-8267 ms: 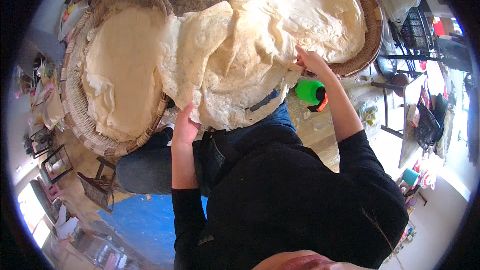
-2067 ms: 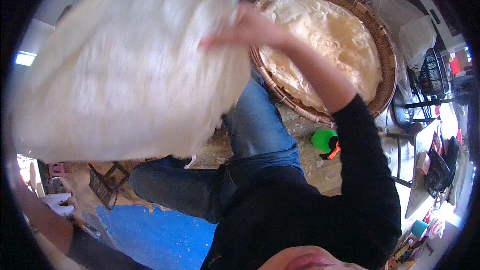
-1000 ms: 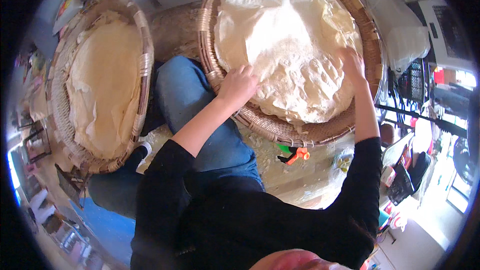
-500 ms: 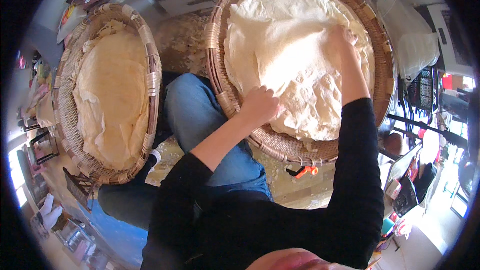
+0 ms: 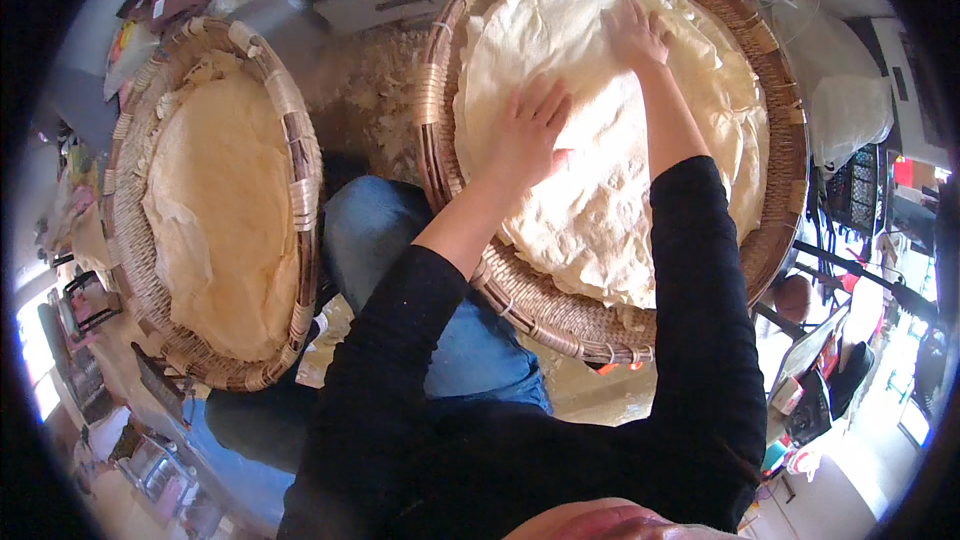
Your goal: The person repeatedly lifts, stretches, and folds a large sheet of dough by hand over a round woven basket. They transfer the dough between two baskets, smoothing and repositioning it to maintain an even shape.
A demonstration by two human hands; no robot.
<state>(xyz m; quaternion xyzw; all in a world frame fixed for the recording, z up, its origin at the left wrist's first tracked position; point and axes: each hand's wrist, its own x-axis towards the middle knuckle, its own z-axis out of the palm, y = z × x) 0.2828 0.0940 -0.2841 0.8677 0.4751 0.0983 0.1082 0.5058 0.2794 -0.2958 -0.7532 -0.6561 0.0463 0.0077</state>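
Both hands lie flat and unclenched, grasping nothing: the left hand (image 5: 527,135) and, beyond it, the right hand (image 5: 634,32) press palm-down on the pale thin sheet (image 5: 600,200) spread in the round woven tray (image 5: 560,315). Left of them sits a second woven tray (image 5: 300,190) of yellower sheets (image 5: 225,210).

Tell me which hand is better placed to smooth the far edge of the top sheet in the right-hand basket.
Right, probably. The right hand lies flat near the far rim of the woven basket, while the left hand presses the pale sheet nearer its middle.
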